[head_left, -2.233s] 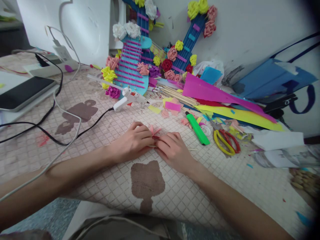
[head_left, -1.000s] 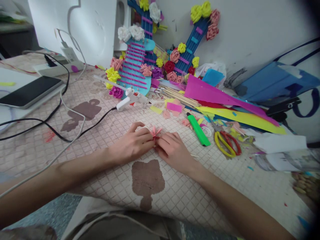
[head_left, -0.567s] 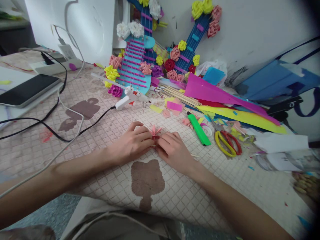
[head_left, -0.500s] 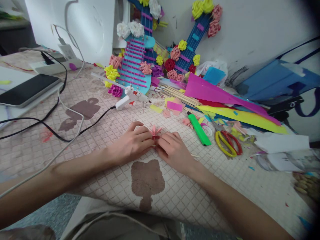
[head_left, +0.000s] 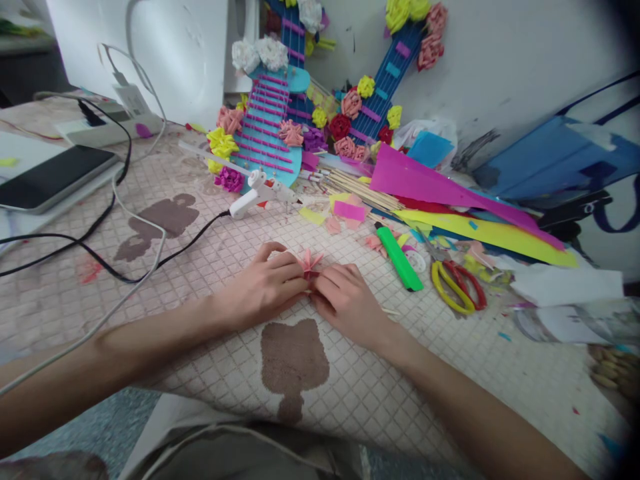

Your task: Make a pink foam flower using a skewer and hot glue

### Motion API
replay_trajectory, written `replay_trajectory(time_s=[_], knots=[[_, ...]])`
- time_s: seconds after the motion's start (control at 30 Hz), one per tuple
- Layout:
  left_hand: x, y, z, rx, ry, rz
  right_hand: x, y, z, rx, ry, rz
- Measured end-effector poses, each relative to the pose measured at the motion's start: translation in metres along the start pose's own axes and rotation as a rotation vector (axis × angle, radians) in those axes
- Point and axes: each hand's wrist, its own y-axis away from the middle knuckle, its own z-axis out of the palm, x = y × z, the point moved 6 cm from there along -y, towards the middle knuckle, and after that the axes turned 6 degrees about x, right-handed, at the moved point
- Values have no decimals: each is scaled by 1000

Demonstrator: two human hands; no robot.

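The left hand [head_left: 273, 281] and right hand [head_left: 349, 298] pinch the pink paper flower [head_left: 310, 261] between them over the worktop [head_left: 205, 257], presumably steadying it; beyond, the glue gun [head_left: 261, 192] sits propped, likely keeping its nozzle [head_left: 299, 201] raised.

There's two hands [head_left: 265, 280], just the one glue gun [head_left: 256, 191], one phone [head_left: 57, 175], one blue bag [head_left: 550, 157], one pair of scissors [head_left: 454, 280].

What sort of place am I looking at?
Probably a craft table, home or workshop unclear: a white glue gun, scissors, and a small pink piece at the fingertips of the left hand and right hand.
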Motion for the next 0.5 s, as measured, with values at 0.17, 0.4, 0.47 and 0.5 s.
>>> replay_trajectory(time_s=[0.17,0.4,0.47,0.5], knots=[[0,-1,1,-19,-17,-13,0,-1,0,3,1,-2],[-1,0,2,-15,18,-42,0,0,-2,-6,-25,20],[-1,0,2,-4,38,-50,0,0,-3,2,-39,31],[-2,0,2,5,48,-56,0,0,-4,7,-46,37]])
